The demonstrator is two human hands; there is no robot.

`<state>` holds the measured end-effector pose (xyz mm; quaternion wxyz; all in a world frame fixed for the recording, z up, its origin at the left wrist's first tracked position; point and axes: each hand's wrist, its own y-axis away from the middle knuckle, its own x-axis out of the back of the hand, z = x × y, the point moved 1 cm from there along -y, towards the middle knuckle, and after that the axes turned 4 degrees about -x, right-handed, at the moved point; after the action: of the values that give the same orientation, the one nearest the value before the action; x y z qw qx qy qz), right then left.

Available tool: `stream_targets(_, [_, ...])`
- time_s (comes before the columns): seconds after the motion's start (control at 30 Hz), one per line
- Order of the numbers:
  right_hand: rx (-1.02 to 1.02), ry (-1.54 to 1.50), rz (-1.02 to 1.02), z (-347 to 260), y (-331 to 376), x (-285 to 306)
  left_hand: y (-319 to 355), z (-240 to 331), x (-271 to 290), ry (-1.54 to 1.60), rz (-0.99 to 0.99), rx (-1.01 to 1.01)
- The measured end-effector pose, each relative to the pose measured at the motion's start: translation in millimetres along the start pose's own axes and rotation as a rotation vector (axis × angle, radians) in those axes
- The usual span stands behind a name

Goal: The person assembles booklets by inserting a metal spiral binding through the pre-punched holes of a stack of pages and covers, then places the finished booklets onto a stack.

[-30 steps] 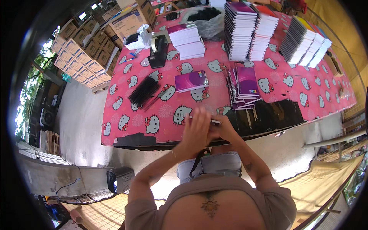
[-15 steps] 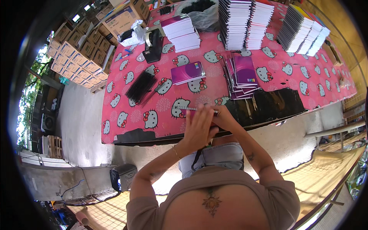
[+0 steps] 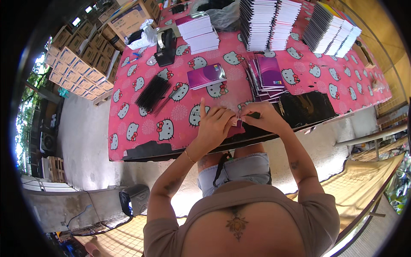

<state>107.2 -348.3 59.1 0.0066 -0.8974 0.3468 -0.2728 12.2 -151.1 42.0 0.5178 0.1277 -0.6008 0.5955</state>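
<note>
A small purple spiral notebook (image 3: 239, 124) lies at the table's near edge, mostly covered by my hands. My left hand (image 3: 215, 125) rests over it, index finger stretched away from me and the other fingers closed on the notebook. My right hand (image 3: 267, 118) pinches with thumb and fingertips at the notebook's right end, close to the left fingertips. What exactly sits in that pinch is too small to make out. Beyond my hands are a short stack of purple notebooks (image 3: 206, 77) and, to the right, a pile of spiral-bound purple notebooks (image 3: 270, 73).
Black binding spirals (image 3: 153, 94) lie at the left, near a black tape dispenser (image 3: 165, 47). Page stacks (image 3: 200, 37), tall notebook stacks (image 3: 257, 25) and another notebook group (image 3: 332, 32) stand at the back. Cardboard boxes (image 3: 81, 64) are piled beyond the table's left side.
My left hand has shifted slightly left and turned over the notebook. The right hand has moved right and now pinches at the notebook's end. The whole view has shifted slightly.
</note>
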Motion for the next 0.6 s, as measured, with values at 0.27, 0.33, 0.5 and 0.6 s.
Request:
stream_targets(0.27, [0.052, 0.121, 0.409, -19.5, 0.7, -30.5, -9.0, 9.5, 30.4, 0.029, 0.034, 0.208])
stream_targets(0.33, [0.072, -0.069, 0.560, -66.9, 2.9, -28.5, -27.1, 18.0, 49.4, 0.234, 0.139, 0.306])
stream_targets(0.5, [-0.061, -0.462, 0.621, -33.6, -0.8, -4.9, -64.7, 28.2, 62.9, 0.283, 0.280, -0.142])
stream_targets(0.6, [-0.070, -0.541, 0.733, -21.6, -22.6, 53.7, -62.0, -51.5, 41.8, -0.099, 0.234, -0.068])
